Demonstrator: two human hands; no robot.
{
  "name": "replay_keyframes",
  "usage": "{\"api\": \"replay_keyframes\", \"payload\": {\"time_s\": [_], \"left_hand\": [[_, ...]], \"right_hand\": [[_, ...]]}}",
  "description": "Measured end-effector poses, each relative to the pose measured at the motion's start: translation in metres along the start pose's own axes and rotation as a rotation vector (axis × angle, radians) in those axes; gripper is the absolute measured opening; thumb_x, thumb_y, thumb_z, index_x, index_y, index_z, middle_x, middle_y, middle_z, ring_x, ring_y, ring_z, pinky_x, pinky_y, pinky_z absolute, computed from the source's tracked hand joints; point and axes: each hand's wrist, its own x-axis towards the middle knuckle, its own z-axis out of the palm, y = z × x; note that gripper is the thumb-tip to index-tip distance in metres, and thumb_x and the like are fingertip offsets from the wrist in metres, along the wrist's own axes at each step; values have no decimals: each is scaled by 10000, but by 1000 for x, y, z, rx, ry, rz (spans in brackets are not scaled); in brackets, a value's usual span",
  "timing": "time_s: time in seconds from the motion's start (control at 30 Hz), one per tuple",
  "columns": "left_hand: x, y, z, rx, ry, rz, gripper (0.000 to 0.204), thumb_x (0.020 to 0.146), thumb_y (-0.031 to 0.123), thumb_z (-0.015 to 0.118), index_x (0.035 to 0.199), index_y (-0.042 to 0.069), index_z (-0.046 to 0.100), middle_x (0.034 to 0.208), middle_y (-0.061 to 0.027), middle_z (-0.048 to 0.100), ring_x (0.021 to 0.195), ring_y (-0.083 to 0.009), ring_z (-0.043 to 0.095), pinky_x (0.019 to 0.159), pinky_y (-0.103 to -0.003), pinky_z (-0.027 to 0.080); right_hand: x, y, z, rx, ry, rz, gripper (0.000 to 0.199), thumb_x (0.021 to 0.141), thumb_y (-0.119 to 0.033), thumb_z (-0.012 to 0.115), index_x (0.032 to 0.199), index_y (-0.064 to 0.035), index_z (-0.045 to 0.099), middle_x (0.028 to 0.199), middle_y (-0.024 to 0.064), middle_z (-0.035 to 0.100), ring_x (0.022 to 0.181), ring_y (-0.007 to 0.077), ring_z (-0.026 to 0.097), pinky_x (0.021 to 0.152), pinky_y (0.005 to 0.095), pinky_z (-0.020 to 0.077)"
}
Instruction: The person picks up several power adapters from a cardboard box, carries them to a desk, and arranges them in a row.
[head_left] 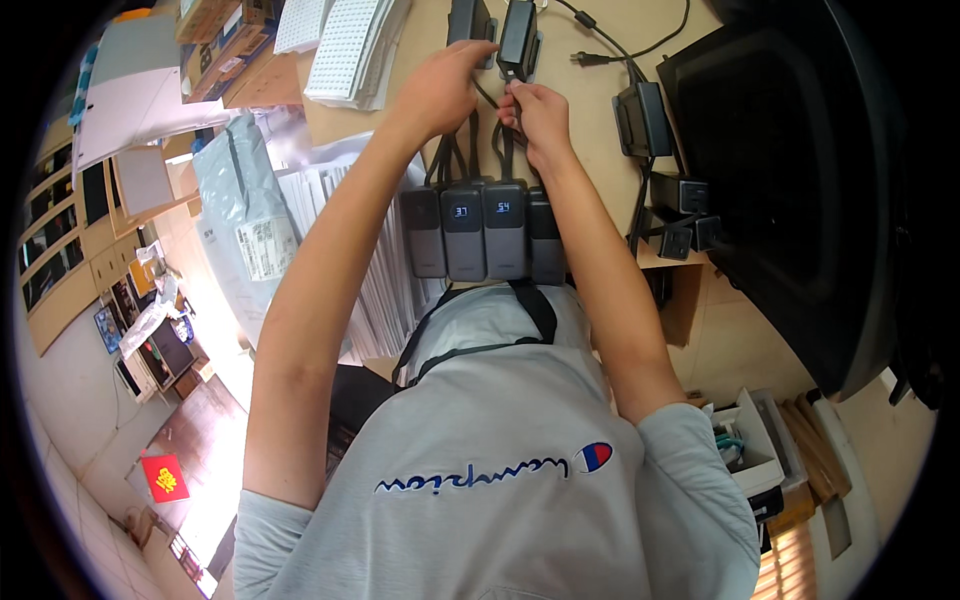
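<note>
Both arms reach over the desk toward two dark block-shaped devices at its far part. My left hand (445,88) lies against the near end of the left block (468,20); its index finger stretches across, the other fingers curl under, hiding what they hold. Just below the right block (517,42), my right hand (540,118) pinches a dark cable (510,82) at that block's near end. Between my forearms, a row of several grey-black power banks (505,235) stands at the desk's near edge. Two show lit digits. Black cables (474,145) run from their tops toward my hands.
At right stands a large black monitor (790,190), with a black adapter (642,118), a plug (590,60) and black blocks (680,195) beside it. White perforated sheets (352,45), a stack of white papers (335,215) and a grey plastic parcel (240,195) lie left.
</note>
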Motion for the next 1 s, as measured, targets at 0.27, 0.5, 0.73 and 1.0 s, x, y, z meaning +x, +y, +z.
{"api": "replay_keyframes", "payload": {"time_s": [0.27, 0.5, 0.73, 1.0], "left_hand": [[20, -2, 16, 357, -180, 65, 689, 795, -54, 541, 1442, 180, 526, 1500, -10, 503, 1235, -308, 578, 1044, -387, 476], [22, 0, 6, 475, -310, 93, 744, 779, -64, 530, 1473, 201, 487, 1549, 18, 437, 1105, -286, 659, 915, -410, 552], [19, -6, 12, 498, -261, 127, 745, 774, -58, 541, 1475, 188, 485, 1556, 39, 428, 1080, -281, 670, 873, -393, 564], [23, 12, 6, 608, -369, 103, 761, 771, -50, 568, 1495, 154, 455, 1574, 28, 409, 1092, -255, 672, 884, -372, 558]], "right_hand": [[4, 16, 26, 269, 195, 5, 127, 1015, -78, 544, 970, 39, 566, 840, 159, 690, 706, 227, 694, 641, 319, 588], [2, 20, 35, 323, 208, -88, 118, 1032, -83, 514, 1008, 33, 521, 844, 166, 689, 724, 233, 702, 660, 329, 602], [4, 10, 39, 108, 263, -74, 161, 1012, -107, 555, 930, 32, 553, 792, 152, 706, 703, 211, 708, 625, 307, 580], [9, 0, 10, -645, 240, -160, 290, 933, -302, 652, 855, -26, 696, 794, 142, 736, 746, 273, 719, 717, 395, 548]]}}
